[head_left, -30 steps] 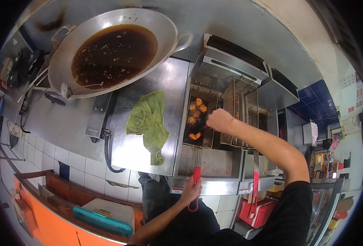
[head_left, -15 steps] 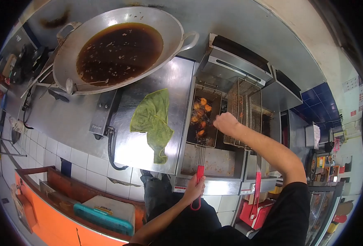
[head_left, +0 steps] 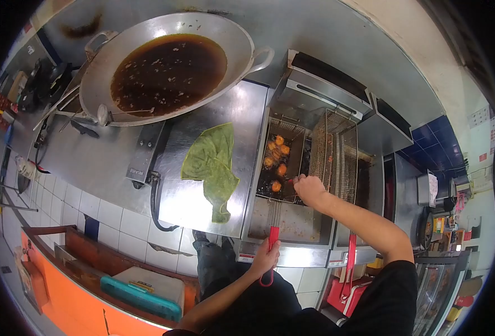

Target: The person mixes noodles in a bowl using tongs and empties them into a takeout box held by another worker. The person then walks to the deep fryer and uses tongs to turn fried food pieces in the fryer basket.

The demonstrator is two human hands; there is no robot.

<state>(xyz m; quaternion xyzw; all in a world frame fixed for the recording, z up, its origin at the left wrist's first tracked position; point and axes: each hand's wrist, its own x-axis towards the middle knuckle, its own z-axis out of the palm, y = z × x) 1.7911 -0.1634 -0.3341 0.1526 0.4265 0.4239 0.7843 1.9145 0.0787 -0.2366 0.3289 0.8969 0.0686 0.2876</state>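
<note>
My left hand (head_left: pixel 265 257) is wrapped round the red handle (head_left: pixel 273 238) of a wire fryer basket (head_left: pixel 302 147), which sits down in dark oil. Several golden-brown fried pieces (head_left: pixel 281 169) float inside that basket. Over its right front corner is my right hand (head_left: pixel 310 191), fingers closed. Something small and dark reddish shows at its fingertips, too little of it to name. Beside it, a second wire basket (head_left: pixel 334 140) stands raised above the neighbouring fryer well, and its red handle (head_left: pixel 351 255) hangs toward the front, untouched.
A large wok (head_left: pixel 239 42) of dark brown liquid stands at the back left, with a ladle (head_left: pixel 103 115) in it. A green cloth (head_left: pixel 214 162) lies on the steel counter (head_left: pixel 174 207). Below are an orange cabinet (head_left: pixel 74 285) and a red box (head_left: pixel 345 297).
My right hand has shifted slightly toward the front of the basket and lower. The fried pieces have spread and moved about in the oil. My left hand stays on the handle.
</note>
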